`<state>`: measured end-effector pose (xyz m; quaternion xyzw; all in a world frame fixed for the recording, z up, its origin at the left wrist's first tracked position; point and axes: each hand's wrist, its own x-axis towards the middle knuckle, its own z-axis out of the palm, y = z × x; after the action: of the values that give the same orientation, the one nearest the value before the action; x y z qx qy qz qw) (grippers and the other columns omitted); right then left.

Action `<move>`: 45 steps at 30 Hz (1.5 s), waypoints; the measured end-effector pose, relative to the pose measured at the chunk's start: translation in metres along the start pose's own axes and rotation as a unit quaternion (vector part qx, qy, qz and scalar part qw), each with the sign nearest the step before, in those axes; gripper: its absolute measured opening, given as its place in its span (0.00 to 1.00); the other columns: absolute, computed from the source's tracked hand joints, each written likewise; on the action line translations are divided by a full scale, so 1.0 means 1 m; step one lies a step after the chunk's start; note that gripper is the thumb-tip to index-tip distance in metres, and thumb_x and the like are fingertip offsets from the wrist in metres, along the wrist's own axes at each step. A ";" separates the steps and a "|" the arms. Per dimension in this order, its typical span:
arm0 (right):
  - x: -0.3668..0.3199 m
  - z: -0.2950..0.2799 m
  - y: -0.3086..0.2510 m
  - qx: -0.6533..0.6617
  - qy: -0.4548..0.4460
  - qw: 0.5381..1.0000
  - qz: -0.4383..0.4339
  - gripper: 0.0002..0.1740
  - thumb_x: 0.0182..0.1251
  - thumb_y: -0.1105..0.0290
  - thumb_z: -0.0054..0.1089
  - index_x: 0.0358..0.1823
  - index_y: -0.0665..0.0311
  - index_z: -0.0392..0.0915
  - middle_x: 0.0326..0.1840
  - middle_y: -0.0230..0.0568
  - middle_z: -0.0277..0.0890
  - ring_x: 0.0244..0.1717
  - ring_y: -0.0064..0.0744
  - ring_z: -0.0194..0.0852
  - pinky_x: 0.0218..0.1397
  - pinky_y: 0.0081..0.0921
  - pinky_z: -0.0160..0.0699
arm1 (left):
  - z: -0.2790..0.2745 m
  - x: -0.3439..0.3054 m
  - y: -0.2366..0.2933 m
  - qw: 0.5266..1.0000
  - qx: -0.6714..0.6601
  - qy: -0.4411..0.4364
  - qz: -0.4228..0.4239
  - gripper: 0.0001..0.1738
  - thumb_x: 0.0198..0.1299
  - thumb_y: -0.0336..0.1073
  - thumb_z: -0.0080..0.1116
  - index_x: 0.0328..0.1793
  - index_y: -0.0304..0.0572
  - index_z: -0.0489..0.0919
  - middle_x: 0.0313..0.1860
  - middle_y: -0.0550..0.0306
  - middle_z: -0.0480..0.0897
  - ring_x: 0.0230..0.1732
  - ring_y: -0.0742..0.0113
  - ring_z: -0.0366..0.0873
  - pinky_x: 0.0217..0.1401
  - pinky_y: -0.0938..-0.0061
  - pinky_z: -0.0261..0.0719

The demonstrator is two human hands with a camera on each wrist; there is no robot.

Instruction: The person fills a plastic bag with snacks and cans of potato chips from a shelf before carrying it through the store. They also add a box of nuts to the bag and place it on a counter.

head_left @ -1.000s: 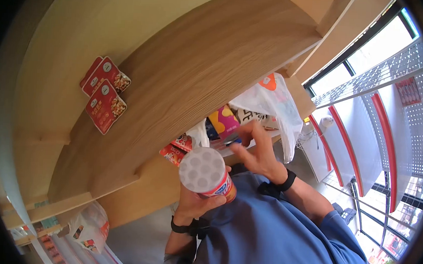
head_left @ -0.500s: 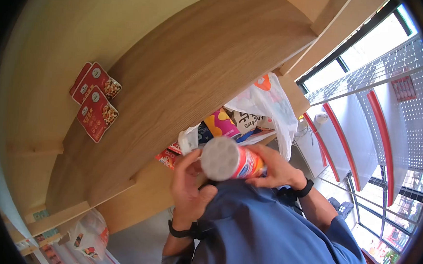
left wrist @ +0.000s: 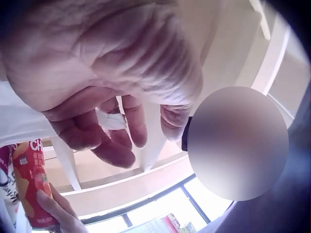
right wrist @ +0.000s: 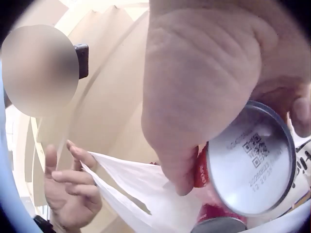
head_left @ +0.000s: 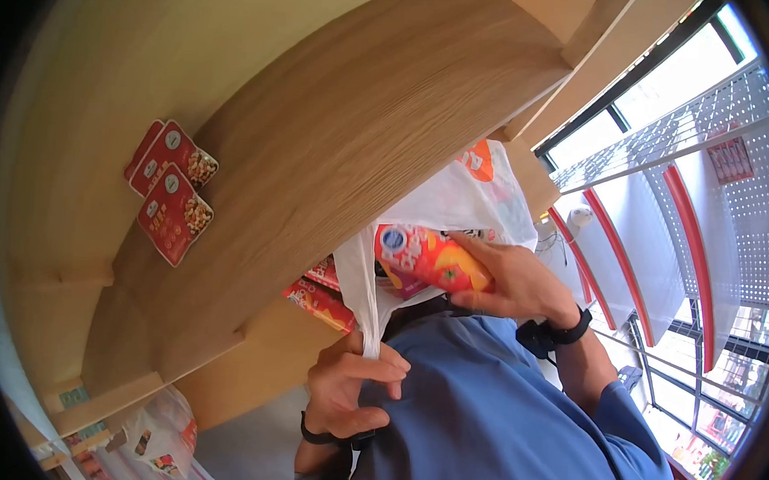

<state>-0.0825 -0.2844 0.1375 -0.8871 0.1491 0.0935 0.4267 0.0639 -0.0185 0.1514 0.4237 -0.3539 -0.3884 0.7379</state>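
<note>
In the head view the right hand (head_left: 527, 284) grips a red and orange can (head_left: 436, 259) near its bottom end, over the mouth of a white plastic bag (head_left: 444, 195). The can's printed metal bottom (right wrist: 252, 160) faces the right wrist camera. The left hand (head_left: 349, 387) pinches a stretched handle (head_left: 365, 309) of the bag, fingers curled round it, thumb apart. In the left wrist view white plastic (left wrist: 112, 120) shows between the fingers. Packages inside the bag are partly hidden by the can.
Red snack packs (head_left: 321, 305) lie beside the bag. Several red nut packets (head_left: 175, 214) rest at the left of the wooden shelf (head_left: 339, 123). Another filled white bag (head_left: 161, 433) is at the lower left. White shelves with red edges (head_left: 696, 250) stand at the right.
The can went from the left hand to the right hand, then turned lengthwise above the bag. The left hand has moved down and taken hold of the bag handle, pulling it taut.
</note>
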 end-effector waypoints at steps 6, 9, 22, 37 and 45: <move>0.035 0.008 0.016 -0.145 0.292 0.941 0.088 0.43 0.63 0.47 0.71 0.72 0.67 0.69 0.47 0.57 0.81 0.46 0.60 0.83 0.48 0.47 0.80 | -0.006 -0.011 0.001 0.991 -0.084 0.095 0.051 0.30 0.60 0.48 0.75 0.54 0.27 0.80 0.57 0.31 0.78 0.34 0.54 0.84 0.34 0.66 0.82; 0.049 0.004 0.030 -0.145 0.381 0.909 0.083 0.42 0.62 0.46 0.72 0.70 0.64 0.70 0.50 0.53 0.81 0.46 0.56 0.84 0.47 0.45 0.81 | -0.012 -0.011 -0.001 0.991 -0.069 0.088 0.067 0.32 0.61 0.52 0.72 0.57 0.29 0.79 0.63 0.31 0.74 0.35 0.54 0.83 0.34 0.68 0.81; 0.063 0.019 0.064 -0.271 0.538 0.794 0.080 0.30 0.52 0.60 0.81 0.56 0.58 0.79 0.57 0.41 0.76 0.56 0.45 0.77 0.52 0.40 0.78 | -0.015 -0.013 -0.002 0.991 -0.033 0.124 0.031 0.37 0.61 0.59 0.72 0.61 0.34 0.78 0.67 0.36 0.72 0.40 0.56 0.83 0.43 0.68 0.79; 0.030 0.024 0.100 -0.104 0.369 0.910 0.161 0.41 0.56 0.57 0.78 0.69 0.63 0.71 0.66 0.58 0.76 0.62 0.58 0.79 0.61 0.44 0.80 | -0.057 -0.031 -0.017 0.955 0.071 0.282 0.062 0.30 0.68 0.54 0.66 0.63 0.38 0.76 0.67 0.40 0.75 0.46 0.59 0.80 0.50 0.65 0.77; 0.014 0.025 0.102 -0.132 0.430 0.889 0.079 0.23 0.65 0.71 0.72 0.60 0.66 0.78 0.62 0.50 0.80 0.62 0.53 0.81 0.63 0.39 0.80 | -0.120 -0.104 -0.136 0.765 0.349 0.509 -0.187 0.32 0.68 0.49 0.67 0.70 0.38 0.73 0.70 0.40 0.72 0.67 0.51 0.70 0.67 0.58 0.71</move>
<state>-0.1055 -0.3276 0.0441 -0.8736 0.3742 -0.2453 0.1913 0.0820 0.0683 -0.0382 0.8448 0.0484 -0.0958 0.5243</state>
